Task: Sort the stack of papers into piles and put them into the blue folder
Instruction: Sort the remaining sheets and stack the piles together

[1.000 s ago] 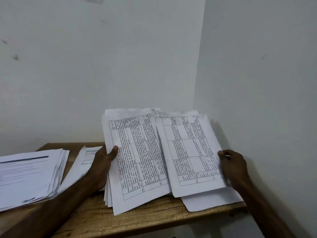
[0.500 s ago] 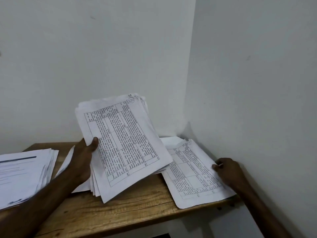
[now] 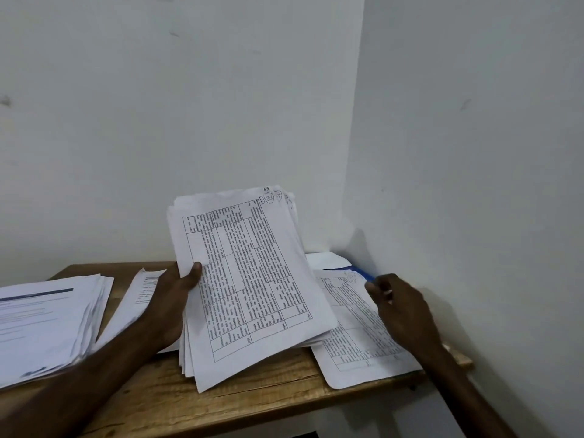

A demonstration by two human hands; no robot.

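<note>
two hands work at a wooden desk [image 3: 252,406] set against a wall [image 3: 189,121].

left hand [image 3: 172,301]: grips the stack [image 3: 252,279] at its left edge, thumb on the top page, fingers hidden beneath. the stack is raised and tilted. whether its lower corner touches the desk cannot be confirmed. the top page carries a printed table.

right hand [image 3: 403,311]: fingers curled, positioned over a tabled sheet [image 3: 350,355] lying flat at the right end of the desk, its near corner overhanging the edge. whether the fingers pinch that sheet or hold nothing cannot be determined.

folder [image 3: 363,274]: only a blue sliver shows, at the back right near the wall, mostly covered by papers. its open or closed state is not visible.

other items: a thick pile [image 3: 47,324] at the left end of the desk, and a single page [image 3: 139,298] between that pile and the left hand.

step in hand, as judged: sorting. pages go from the stack onto separate piles. filing into the folder has not begun.

next move, as judged: the right hand must take only the top page off the stack. this calls for a light pinch at a free corner while the left hand holds the rest firm. thin pages may cling and lift in pairs.
</note>
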